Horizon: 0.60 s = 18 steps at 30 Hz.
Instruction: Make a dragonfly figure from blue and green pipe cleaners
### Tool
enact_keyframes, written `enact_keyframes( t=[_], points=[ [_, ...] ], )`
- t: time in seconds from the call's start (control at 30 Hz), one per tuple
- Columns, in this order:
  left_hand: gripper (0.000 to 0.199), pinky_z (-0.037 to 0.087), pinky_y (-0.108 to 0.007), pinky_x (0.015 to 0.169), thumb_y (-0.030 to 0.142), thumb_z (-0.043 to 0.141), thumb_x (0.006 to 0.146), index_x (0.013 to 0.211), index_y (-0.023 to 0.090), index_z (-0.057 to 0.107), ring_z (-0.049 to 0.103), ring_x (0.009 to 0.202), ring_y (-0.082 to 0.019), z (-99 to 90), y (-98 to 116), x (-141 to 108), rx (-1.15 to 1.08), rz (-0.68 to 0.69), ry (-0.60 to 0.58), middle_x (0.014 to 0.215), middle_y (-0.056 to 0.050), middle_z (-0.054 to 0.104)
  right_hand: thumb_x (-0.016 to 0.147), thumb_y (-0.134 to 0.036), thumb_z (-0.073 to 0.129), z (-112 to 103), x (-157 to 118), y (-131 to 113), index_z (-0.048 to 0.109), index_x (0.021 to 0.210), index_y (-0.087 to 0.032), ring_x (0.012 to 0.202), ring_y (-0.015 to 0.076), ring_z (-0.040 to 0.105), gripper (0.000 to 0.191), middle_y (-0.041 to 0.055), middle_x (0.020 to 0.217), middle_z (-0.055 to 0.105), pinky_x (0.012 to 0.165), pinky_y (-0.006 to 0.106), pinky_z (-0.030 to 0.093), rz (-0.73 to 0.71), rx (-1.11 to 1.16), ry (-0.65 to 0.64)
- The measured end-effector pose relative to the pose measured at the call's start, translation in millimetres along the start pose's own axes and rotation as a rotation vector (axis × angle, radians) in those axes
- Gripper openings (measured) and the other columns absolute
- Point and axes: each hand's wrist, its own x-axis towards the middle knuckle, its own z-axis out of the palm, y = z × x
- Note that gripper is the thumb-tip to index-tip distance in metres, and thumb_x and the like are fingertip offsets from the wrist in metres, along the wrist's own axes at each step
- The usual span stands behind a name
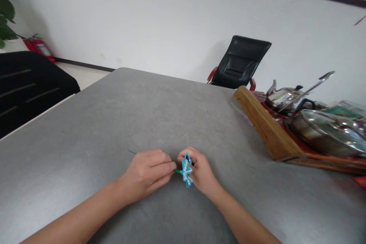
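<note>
A small blue flower (187, 171) with white bead-like dots stands out between my two hands, just above the grey table (160, 110). Its thin green stem (177, 171) runs leftward into my left hand (151, 170), whose fingers are pinched round it; the stem's far end pokes out beyond the knuckles. Behind the flower, my right hand (200, 168) has its fingers curled close to the petals. The flower partly hides those fingertips, so what they grip cannot be made out.
On the right of the table, a wooden tray (267, 133) holds a metal kettle (283, 98) and a lidded pan (326, 133). A black chair (241, 61) stands beyond the table, another chair (31, 87) at the left. A fire extinguisher (42, 48) is by the wall.
</note>
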Motion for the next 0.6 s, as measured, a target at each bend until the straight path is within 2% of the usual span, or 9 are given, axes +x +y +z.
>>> enact_keyframes(
  t=[0.1, 0.27, 0.33, 0.4, 0.5, 0.57, 0.6],
  points=[
    [0.017, 0.041, -0.025, 0.065, 0.013, 0.049, 0.090, 0.100, 0.016, 0.062, 0.056, 0.072, -0.014, -0.1, -1.0, 0.0, -0.049, -0.072, 0.041, 0.083, -0.005, 0.065, 0.084, -0.020, 0.050, -2.3, 0.3, 6.7, 0.058, 0.069, -0.019, 0.062, 0.0127, 0.047, 0.017, -0.0012, 0.066, 0.051, 0.057, 0.023, 0.034, 0.014, -0.023, 0.037],
    [0.018, 0.041, -0.022, 0.063, 0.018, 0.048, 0.091, 0.091, 0.017, 0.066, 0.054, 0.068, -0.012, -3.4, -4.0, 6.0, -0.185, -0.338, 0.097, 0.072, -0.002, 0.059, 0.085, -0.022, 0.051, -7.9, 1.9, 10.8, 0.059, 0.071, -0.020, 0.063, 0.0147, 0.049, 0.016, -0.0003, 0.066, 0.054, 0.058, 0.025, 0.036, 0.061, -0.178, 0.105],
    [0.019, 0.040, -0.022, 0.061, 0.020, 0.049, 0.091, 0.087, 0.017, 0.067, 0.052, 0.065, -0.012, -3.7, -5.9, 8.3, -0.234, -0.418, 0.119, 0.069, 0.000, 0.057, 0.083, -0.017, 0.050, -10.7, 1.6, 8.0, 0.062, 0.074, -0.020, 0.066, 0.0156, 0.051, 0.014, 0.0015, 0.073, 0.057, 0.062, 0.027, 0.038, 0.059, -0.291, 0.155],
    [0.019, 0.038, -0.022, 0.059, 0.021, 0.050, 0.091, 0.084, 0.017, 0.067, 0.051, 0.063, -0.012, -2.9, -7.7, 9.3, -0.262, -0.467, 0.136, 0.067, 0.001, 0.056, 0.079, -0.012, 0.050, -12.2, 0.2, 3.5, 0.065, 0.087, -0.021, 0.070, 0.0161, 0.052, 0.019, 0.0043, 0.088, 0.059, 0.067, 0.030, 0.041, 0.048, -0.337, 0.226],
    [0.019, 0.037, -0.021, 0.058, 0.021, 0.051, 0.090, 0.083, 0.017, 0.068, 0.051, 0.063, -0.011, -0.7, -8.6, 8.6, -0.278, -0.496, 0.156, 0.066, 0.001, 0.056, 0.073, -0.010, 0.051, -6.8, -3.2, -5.5, 0.063, 0.106, -0.023, 0.071, 0.0149, 0.054, 0.037, 0.0066, 0.104, 0.058, 0.066, 0.029, 0.044, 0.089, -0.153, 0.261],
    [0.019, 0.038, -0.021, 0.059, 0.021, 0.052, 0.090, 0.083, 0.017, 0.069, 0.052, 0.063, -0.011, 0.6, -7.4, 7.8, -0.292, -0.498, 0.159, 0.066, 0.001, 0.057, 0.074, -0.015, 0.054, 3.1, -5.6, -13.1, 0.061, 0.109, -0.022, 0.065, 0.0135, 0.053, 0.037, 0.0059, 0.097, 0.060, 0.052, 0.025, 0.042, 0.207, 0.128, 0.166],
    [0.019, 0.038, -0.021, 0.059, 0.021, 0.052, 0.090, 0.083, 0.018, 0.069, 0.052, 0.063, -0.012, 1.1, -6.4, 7.6, -0.307, -0.499, 0.157, 0.066, 0.001, 0.057, 0.076, -0.020, 0.054, 9.2, -6.7, -17.1, 0.058, 0.112, -0.022, 0.060, 0.0133, 0.053, 0.037, 0.0046, 0.088, 0.061, 0.044, 0.022, 0.037, 0.304, 0.310, 0.079]
  ],
)
